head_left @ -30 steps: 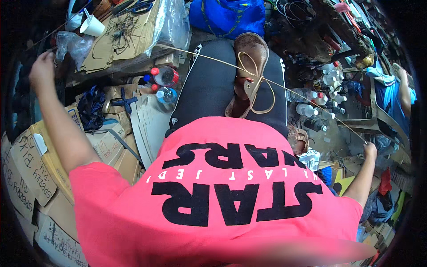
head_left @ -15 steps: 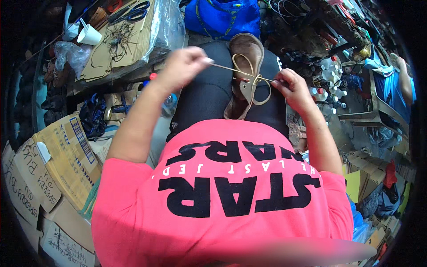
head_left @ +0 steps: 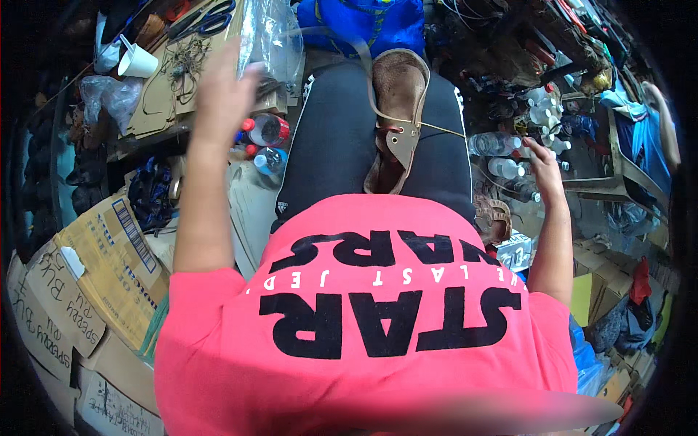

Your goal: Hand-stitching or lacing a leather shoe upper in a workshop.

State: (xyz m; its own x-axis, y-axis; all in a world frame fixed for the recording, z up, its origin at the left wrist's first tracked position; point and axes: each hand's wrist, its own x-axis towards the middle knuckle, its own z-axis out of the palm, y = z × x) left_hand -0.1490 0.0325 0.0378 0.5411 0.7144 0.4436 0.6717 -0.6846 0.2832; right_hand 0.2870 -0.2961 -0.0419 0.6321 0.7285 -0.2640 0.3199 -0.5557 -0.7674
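On my lap, between my thighs, lies a brown leather shoe (head_left: pixel 399 83), its opening toward me and a flap with metal eyelets at its middle. A thin tan shoelace (head_left: pixel 442 131) passes through it. One side of the lace runs straight to the right, toward the fingertips of my right hand (head_left: pixel 544 163), which are bent as if pinching it; its end is lost against the bottles. The other side arcs up, blurred, over the far end of the shoe toward the left. My left hand (head_left: pixel 227 91) is raised at the far left, smeared by motion, beyond the visible lace.
Plastic bottles (head_left: pixel 502 144) stand right of my lap, and others (head_left: pixel 270 131) on the left. Cardboard sheets with scissors (head_left: pixel 211 18) and a white cup (head_left: pixel 138 62) lie far left. A blue bag (head_left: pixel 363 25) sits beyond my knees. Another person's arm (head_left: pixel 660 123) shows far right.
The bow loops on the shoe are gone. Both hands have swung outward, the left up and left, the right out to the right. The left side of the lace now flies loose in an arc.
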